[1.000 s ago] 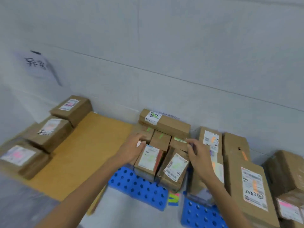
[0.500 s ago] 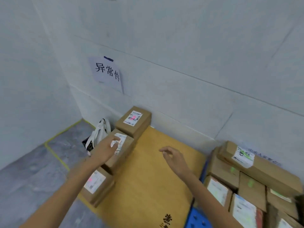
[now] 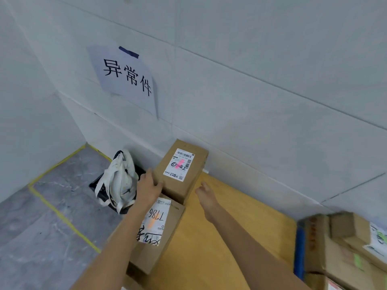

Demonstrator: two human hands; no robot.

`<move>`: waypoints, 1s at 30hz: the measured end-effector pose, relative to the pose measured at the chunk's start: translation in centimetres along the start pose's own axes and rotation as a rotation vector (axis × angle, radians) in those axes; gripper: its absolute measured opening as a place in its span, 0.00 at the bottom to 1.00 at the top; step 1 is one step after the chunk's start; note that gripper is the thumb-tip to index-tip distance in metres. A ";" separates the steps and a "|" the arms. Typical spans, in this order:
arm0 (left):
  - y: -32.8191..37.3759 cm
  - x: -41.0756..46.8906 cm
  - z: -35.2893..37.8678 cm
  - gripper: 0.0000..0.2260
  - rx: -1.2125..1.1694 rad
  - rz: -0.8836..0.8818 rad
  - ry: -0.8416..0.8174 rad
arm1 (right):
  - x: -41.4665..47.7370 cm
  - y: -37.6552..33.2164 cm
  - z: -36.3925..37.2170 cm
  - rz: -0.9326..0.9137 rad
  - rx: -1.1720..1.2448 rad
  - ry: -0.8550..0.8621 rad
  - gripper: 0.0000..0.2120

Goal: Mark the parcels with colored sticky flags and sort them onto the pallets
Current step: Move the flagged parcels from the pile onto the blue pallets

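Note:
A brown parcel with a white label and a pink flag lies against the wall on the yellow wooden pallet. My left hand touches its near left corner with straight fingers. A second parcel, labelled 7786 with an orange flag, lies nearer, partly under my left forearm. My right hand hovers over the pallet just right of the far parcel, fingers relaxed, holding nothing.
A paper sign hangs on the wall above. A white bag sits on the floor left of the parcels, inside yellow floor tape. More parcels with green flags are stacked on a blue pallet at the right.
The view has swung left from the blue pallet stack to the yellow pallet. Both hands moved farther toward the wall; my left hand went from the near parcel to the far parcel's corner.

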State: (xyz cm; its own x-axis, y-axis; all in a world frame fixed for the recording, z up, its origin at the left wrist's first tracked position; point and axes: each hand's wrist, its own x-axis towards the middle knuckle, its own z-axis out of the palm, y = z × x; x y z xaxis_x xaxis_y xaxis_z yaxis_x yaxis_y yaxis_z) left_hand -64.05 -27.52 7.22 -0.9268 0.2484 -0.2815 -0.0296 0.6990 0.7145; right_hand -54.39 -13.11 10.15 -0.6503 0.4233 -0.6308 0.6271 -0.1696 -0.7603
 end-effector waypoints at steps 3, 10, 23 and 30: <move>0.8 1.2 1.3 0.20 0.006 -0.013 -0.046 | 1.5 -0.4 0.3 -0.007 0.133 0.030 0.18; 3.8 0.5 1.7 0.13 -0.191 -0.050 -0.080 | 1.3 -0.7 -1.8 -0.129 0.272 0.208 0.11; 17.0 -14.4 2.4 0.22 -0.335 0.300 -0.057 | -13.2 0.4 -16.2 -0.416 0.413 0.323 0.18; 22.5 -30.1 10.7 0.19 -0.548 0.375 -0.148 | -25.6 7.9 -27.4 -0.550 0.487 0.338 0.17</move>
State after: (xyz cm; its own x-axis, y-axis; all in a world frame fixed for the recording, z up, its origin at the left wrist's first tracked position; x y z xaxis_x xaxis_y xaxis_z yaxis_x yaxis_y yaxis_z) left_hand -32.84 -12.08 24.90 -0.8515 0.5243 -0.0080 0.0625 0.1166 0.9912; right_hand -21.03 -0.92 24.56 -0.5976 0.7920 -0.1250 -0.0526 -0.1942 -0.9795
